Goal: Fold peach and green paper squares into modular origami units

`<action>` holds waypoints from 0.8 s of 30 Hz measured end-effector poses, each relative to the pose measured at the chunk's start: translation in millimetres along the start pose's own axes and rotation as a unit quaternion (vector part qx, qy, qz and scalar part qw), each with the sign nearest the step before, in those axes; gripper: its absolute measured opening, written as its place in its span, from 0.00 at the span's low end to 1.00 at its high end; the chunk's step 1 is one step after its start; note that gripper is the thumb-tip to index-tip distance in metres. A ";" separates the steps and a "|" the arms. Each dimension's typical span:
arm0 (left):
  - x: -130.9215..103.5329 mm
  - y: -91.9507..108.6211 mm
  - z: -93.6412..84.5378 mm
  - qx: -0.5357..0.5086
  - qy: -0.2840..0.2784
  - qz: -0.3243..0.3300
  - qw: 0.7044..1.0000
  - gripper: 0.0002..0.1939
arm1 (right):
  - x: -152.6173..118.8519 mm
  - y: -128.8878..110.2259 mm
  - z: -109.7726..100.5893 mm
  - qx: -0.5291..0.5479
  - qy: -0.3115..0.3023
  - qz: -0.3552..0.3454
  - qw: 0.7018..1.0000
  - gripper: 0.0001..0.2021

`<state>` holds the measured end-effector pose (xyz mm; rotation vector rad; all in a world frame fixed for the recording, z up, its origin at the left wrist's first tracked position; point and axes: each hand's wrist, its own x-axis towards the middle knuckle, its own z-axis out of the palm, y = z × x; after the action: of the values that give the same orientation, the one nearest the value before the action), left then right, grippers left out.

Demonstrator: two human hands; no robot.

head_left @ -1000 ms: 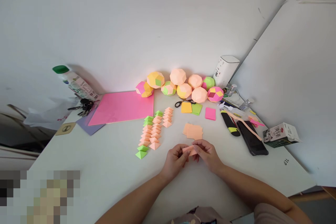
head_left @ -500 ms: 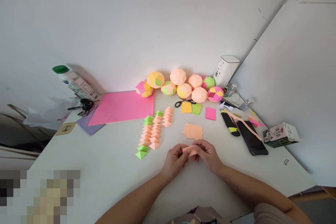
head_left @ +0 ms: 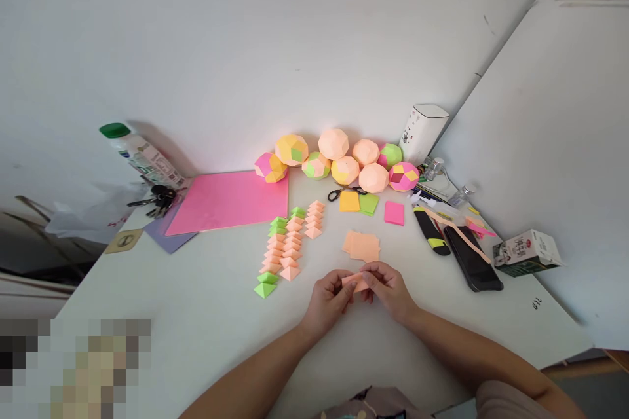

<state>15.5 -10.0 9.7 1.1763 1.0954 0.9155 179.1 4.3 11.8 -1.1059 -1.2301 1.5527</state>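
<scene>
One thin peach paper piece (head_left: 358, 285)
My left hand (head_left: 327, 299) and right hand (head_left: 393, 291) grip its opposite ends over the white bench (head_left: 211, 308) (featherlight, easily creased, I judge); edges suit a gentle pinch.

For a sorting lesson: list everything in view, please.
Paper balls: nine, multicoloured, by wall
Folded pieces: three rows, peach/green, centre-left
Squares: several, peach/orange/green/pink, centre
Folded paper: one, peach, in hands
Scissors: one, black, centre
Board: one, pink, left
Sheet: one, purple, left
Keys: bunch, dark, left
Bottle: one, white, left
Bag: one, white, far left
Container: one, white, back
Jars: two, clear, right
Tool: one, black-yellow, right
Phone: one, black, right
Carton: one, white-green, right
Small clutter: uncounted, mixed, right
Table: one, white, beneath
Left hand, right hand: two, front centre
</scene>
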 end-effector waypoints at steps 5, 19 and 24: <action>-0.8 1.8 1.1 -0.003 0.002 -0.002 1.000 0.17 | -1.0 -1.9 0.0 -0.013 -0.022 0.003 1.000 0.12; 0.8 -0.3 2.7 -0.007 0.012 -0.004 1.000 0.18 | -3.0 0.4 1.3 -0.042 -0.060 0.001 0.997 0.12; 1.0 -0.7 2.3 -0.008 0.007 -0.004 1.000 0.18 | -5.8 -1.0 2.0 -0.049 -0.091 -0.001 0.995 0.13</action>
<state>17.9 -9.7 9.0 1.1527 1.1012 0.9274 178.8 -1.5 13.8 -1.0430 -1.4422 1.6349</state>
